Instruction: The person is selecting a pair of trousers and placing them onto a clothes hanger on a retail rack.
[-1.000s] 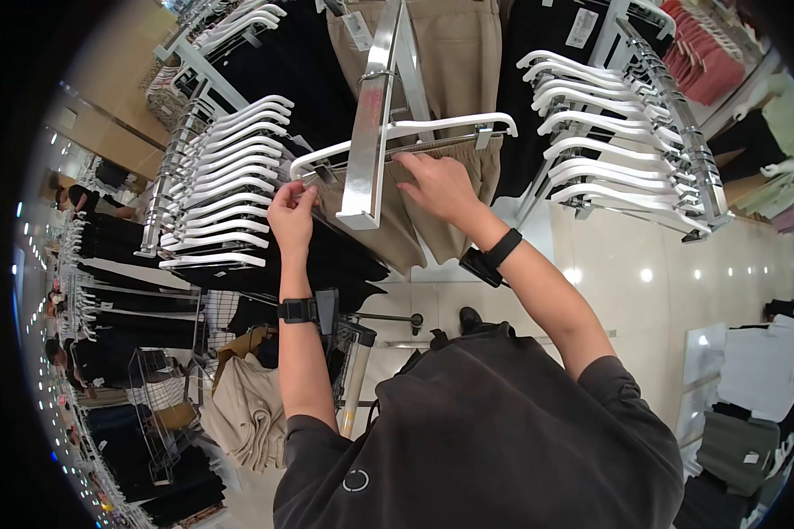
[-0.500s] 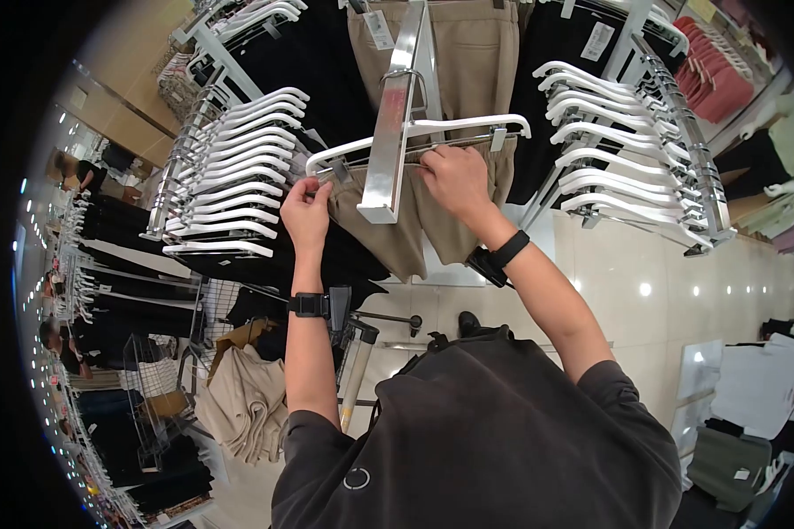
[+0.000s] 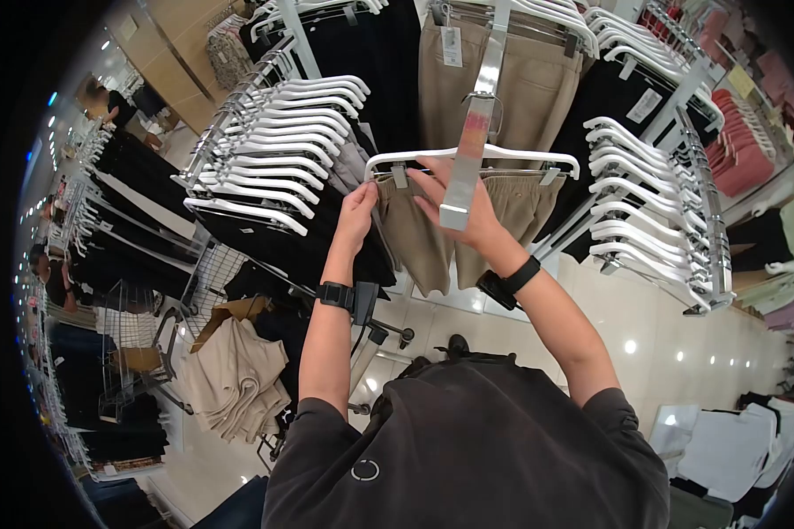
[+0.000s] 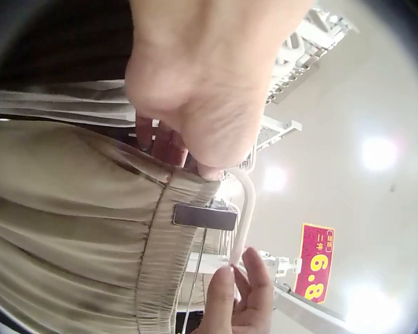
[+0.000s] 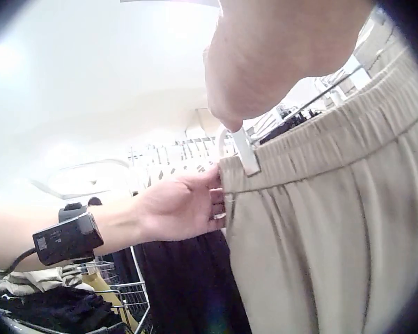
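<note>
A pair of khaki trousers (image 3: 512, 212) with a gathered elastic waistband hangs by clips from a white hanger (image 3: 525, 155) on the rack's front metal arm (image 3: 468, 167). My left hand (image 3: 356, 219) pinches the waistband's left corner, just below the hanger's end. In the left wrist view, a metal clip (image 4: 205, 216) grips the waistband beside those fingertips. My right hand (image 3: 481, 212) reaches behind the metal arm, its fingers spread and fairly straight at the hanger near the left clip. The right wrist view shows the right fingertips close over that clip (image 5: 246, 153).
Rows of white hangers flank me on the left rail (image 3: 273, 150) and right rail (image 3: 653, 203). More khaki trousers (image 3: 450, 79) hang behind. A wire cart (image 3: 212, 273) and a beige clothing pile (image 3: 234, 379) stand at lower left. Another person (image 3: 119, 110) is at far left.
My right hand has moved left along the waistband, from right of the metal arm to the left clip, and its fingers have spread. The left hand stays at the left corner. The head view has shifted.
</note>
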Action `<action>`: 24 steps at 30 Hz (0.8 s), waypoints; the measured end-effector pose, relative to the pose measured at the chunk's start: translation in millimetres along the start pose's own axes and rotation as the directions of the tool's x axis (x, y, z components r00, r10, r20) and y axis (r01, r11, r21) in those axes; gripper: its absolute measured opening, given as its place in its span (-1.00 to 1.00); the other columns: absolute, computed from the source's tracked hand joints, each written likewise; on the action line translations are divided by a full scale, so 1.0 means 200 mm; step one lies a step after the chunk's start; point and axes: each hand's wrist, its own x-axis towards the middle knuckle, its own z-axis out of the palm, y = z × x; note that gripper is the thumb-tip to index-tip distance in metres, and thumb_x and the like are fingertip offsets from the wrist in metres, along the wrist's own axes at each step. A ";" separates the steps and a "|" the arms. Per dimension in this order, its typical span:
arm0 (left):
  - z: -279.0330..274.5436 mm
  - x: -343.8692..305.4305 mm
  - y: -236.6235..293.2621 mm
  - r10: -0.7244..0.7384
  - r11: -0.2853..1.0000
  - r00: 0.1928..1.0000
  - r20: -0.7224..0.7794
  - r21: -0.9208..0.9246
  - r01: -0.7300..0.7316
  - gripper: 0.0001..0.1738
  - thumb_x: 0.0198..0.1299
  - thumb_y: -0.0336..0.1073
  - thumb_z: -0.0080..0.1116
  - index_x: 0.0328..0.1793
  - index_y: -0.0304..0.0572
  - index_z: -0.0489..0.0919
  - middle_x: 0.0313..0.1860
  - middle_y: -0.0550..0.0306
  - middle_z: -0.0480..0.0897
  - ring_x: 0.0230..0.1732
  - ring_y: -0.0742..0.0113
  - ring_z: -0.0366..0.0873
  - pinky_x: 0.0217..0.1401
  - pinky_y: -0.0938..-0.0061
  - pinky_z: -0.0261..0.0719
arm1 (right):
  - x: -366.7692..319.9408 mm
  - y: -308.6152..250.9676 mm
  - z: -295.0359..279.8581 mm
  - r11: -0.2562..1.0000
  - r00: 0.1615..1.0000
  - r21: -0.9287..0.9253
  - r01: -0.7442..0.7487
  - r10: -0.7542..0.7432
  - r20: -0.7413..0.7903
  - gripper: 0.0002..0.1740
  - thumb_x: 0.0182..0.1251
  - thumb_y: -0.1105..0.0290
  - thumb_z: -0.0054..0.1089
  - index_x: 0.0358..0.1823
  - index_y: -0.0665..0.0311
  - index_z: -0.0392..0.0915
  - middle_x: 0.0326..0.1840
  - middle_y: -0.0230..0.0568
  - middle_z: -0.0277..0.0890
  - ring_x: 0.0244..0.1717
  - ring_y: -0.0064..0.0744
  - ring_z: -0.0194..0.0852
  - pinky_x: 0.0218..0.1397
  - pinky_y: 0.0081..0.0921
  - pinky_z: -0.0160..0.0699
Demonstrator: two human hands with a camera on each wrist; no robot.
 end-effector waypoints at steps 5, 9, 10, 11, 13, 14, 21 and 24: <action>-0.07 0.04 -0.03 -0.130 0.983 0.980 0.152 -0.105 0.147 -0.68 0.50 -0.12 -0.01 0.08 -0.18 0.62 -0.16 0.40 0.63 -0.20 0.62 0.47 -0.07 0.60 0.40 | 0.24 -0.05 0.03 0.997 0.998 -0.057 0.058 -0.059 -0.028 -0.43 0.12 0.28 0.38 0.21 0.13 0.50 0.08 -0.21 0.57 0.12 -0.21 0.51 0.13 -0.18 0.46; -0.05 0.01 0.02 -0.191 0.934 0.964 0.185 -0.267 0.236 -0.74 0.49 -0.15 0.02 0.04 -0.12 0.62 -0.20 0.41 0.61 -0.23 0.61 0.46 -0.12 0.59 0.40 | 0.30 0.02 0.06 0.997 0.972 -0.059 -0.044 0.057 0.229 -0.70 0.17 0.16 0.35 -0.21 0.21 0.62 -0.32 -0.19 0.60 -0.31 -0.12 0.61 -0.24 -0.21 0.57; -0.05 0.01 0.01 -0.188 0.938 0.963 0.192 -0.254 0.234 -0.76 0.47 -0.17 0.05 0.01 -0.13 0.62 -0.24 0.43 0.59 -0.26 0.62 0.44 -0.15 0.60 0.38 | 0.31 0.03 0.06 0.998 0.965 -0.039 -0.039 0.048 0.258 -0.70 0.18 0.14 0.34 -0.25 0.22 0.62 -0.34 -0.18 0.59 -0.32 -0.10 0.61 -0.25 -0.21 0.57; -0.06 0.02 0.01 -0.186 0.942 0.962 0.200 -0.243 0.232 -0.77 0.46 -0.18 0.07 -0.02 -0.13 0.63 -0.28 0.45 0.58 -0.29 0.63 0.42 -0.17 0.61 0.36 | 0.32 0.04 0.06 0.999 0.957 -0.019 -0.034 0.038 0.288 -0.70 0.19 0.13 0.34 -0.29 0.23 0.61 -0.36 -0.17 0.57 -0.33 -0.08 0.60 -0.26 -0.21 0.58; -0.04 0.01 0.03 -0.158 0.964 0.970 0.187 -0.182 0.193 -0.81 0.42 -0.22 0.13 -0.05 -0.15 0.64 -0.32 0.47 0.56 -0.33 0.65 0.39 -0.21 0.63 0.35 | 0.33 0.06 0.05 0.999 0.937 0.022 -0.028 0.018 0.348 -0.68 0.21 0.10 0.32 -0.37 0.24 0.60 -0.39 -0.16 0.55 -0.35 -0.04 0.59 -0.28 -0.21 0.58; -0.04 0.01 0.05 -0.133 0.979 0.977 0.169 -0.131 0.156 -0.82 0.40 -0.25 0.16 -0.05 -0.17 0.65 -0.32 0.46 0.56 -0.33 0.66 0.39 -0.22 0.64 0.34 | 0.34 0.06 0.04 0.999 0.928 0.042 -0.025 0.007 0.372 -0.67 0.21 0.10 0.32 -0.37 0.25 0.60 -0.39 -0.15 0.55 -0.33 -0.04 0.59 -0.26 -0.21 0.58; 0.00 0.01 0.03 -0.022 0.993 0.999 -0.025 -0.116 0.019 -0.86 0.31 -0.33 0.27 -0.09 -0.22 0.69 -0.36 0.44 0.59 -0.37 0.67 0.39 -0.28 0.67 0.33 | 0.35 0.10 0.05 0.992 0.927 0.129 -0.010 -0.039 0.372 -0.66 0.15 0.11 0.36 -0.33 0.27 0.59 -0.39 -0.11 0.55 -0.28 0.00 0.57 -0.20 -0.16 0.55; -0.01 0.01 0.02 0.004 0.990 0.998 -0.064 -0.144 -0.014 -0.85 0.28 -0.36 0.29 -0.09 -0.25 0.70 -0.38 0.39 0.62 -0.39 0.66 0.44 -0.31 0.66 0.37 | 0.36 0.09 0.06 0.992 0.933 0.121 -0.036 -0.010 0.360 -0.67 0.13 0.13 0.36 -0.33 0.26 0.59 -0.41 -0.10 0.55 -0.29 0.02 0.57 -0.22 -0.16 0.54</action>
